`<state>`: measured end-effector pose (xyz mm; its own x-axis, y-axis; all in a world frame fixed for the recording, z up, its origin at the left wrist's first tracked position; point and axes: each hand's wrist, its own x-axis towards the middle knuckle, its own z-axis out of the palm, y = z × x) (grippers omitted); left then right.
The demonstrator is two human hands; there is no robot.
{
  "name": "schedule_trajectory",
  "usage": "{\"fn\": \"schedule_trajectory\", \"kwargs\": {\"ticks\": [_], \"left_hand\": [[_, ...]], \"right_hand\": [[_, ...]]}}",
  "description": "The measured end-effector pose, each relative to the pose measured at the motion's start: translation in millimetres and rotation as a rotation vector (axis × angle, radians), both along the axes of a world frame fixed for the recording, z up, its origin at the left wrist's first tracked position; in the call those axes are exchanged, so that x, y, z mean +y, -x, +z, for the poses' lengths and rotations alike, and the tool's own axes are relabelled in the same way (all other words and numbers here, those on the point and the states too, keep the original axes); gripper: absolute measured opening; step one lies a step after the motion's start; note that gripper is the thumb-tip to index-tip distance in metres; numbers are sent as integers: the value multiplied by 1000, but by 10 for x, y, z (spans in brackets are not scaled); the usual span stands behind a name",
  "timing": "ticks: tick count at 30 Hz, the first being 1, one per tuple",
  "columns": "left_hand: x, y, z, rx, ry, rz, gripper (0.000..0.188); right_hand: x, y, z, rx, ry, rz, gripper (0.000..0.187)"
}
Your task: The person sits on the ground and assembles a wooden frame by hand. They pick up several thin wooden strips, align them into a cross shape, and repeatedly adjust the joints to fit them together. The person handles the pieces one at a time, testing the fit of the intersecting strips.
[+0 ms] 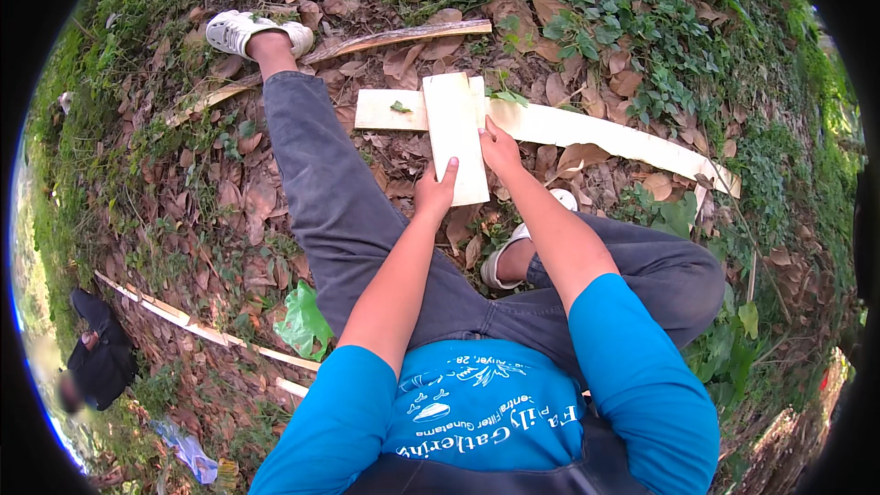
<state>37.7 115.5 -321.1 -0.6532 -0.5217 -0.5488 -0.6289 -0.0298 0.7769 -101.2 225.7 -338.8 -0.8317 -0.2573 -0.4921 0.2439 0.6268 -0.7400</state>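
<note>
Both my hands hold a short pale wooden board (455,133), tilted slightly up above the ground. My left hand (434,191) grips its lower left edge, the thumb lying on its face. My right hand (500,148) closes on the right edge, higher up. A second pale piece (478,92) shows behind the board's upper right side; most of it is hidden. Beyond them a long pale plank (605,133) lies crosswise on the leaves and runs off to the right. A small green leaf (401,107) rests on its left end.
My legs (325,165) spread around the work, the right one bent. A rough split wood strip (394,38) lies beyond the plank. More thin strips (206,332) lie at the left, near a person in dark clothes (99,348) and a plastic bag (188,449). Dry leaves and green plants cover the ground.
</note>
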Motion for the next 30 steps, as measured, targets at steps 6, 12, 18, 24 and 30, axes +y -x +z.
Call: {"fn": "schedule_trajectory", "kwargs": {"ticks": [6,12,18,24,30], "left_hand": [[-64,-60,-139,87,47,-67,60],[-70,-58,-150,-18,129,-140,64],[-16,-22,-104,-120,117,-200,63],[36,-10,-68,-54,232,-204,56],[-6,-74,-161,3,450,-124,64]], "right_hand": [[-86,4,49,65,-19,37,43],[-227,-76,231,24,-124,-70,39],[-161,-106,296,17,-76,-35,42],[-32,9,130,9,-167,95,46],[190,855,1027,-91,-198,182,40]]}}
